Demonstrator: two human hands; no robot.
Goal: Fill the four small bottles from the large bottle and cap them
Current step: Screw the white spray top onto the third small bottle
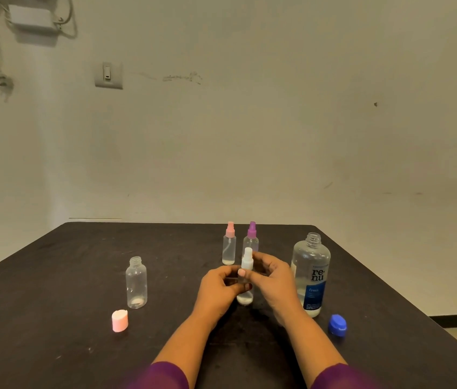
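Both hands meet at a small clear spray bottle (245, 299) with a white spray top (247, 259), standing on the dark table (81, 276). My left hand (217, 290) grips its body; my right hand (273, 279) holds it near the white top. Behind it stand a pink-topped spray bottle (229, 245) and a purple-topped spray bottle (251, 238). An uncapped small clear bottle (136, 283) stands to the left, with its pink cap (120, 320) lying in front of it. The large bottle (311, 273) stands uncapped on the right, partly filled, its blue cap (337, 325) lying near it.
The table's right edge (407, 299) runs close to the large bottle and the blue cap. A plain wall with a switch plate (108, 75) stands behind the table.
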